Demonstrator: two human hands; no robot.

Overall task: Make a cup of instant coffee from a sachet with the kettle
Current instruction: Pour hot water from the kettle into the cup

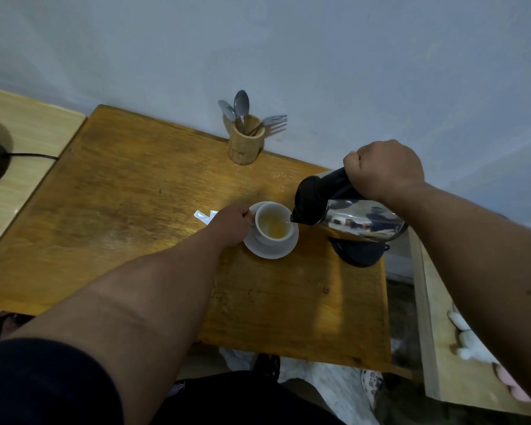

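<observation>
- My right hand (383, 170) is clenched round the black handle of the shiny steel kettle (350, 210), tipped with its spout over the cup (273, 223).
- My left hand (232, 225) pinches the cup's handle.
- The white cup sits on a saucer (270, 250) mid-table (120, 210), holding pale amber liquid.
- A torn sachet (204, 215) lies just beyond my left hand; a wooden cutlery holder (246, 142) stands by the wall.

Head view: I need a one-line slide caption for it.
Right hand tilts the kettle, pouring into the cup on its saucer while the left hand steadies the cup.
</observation>
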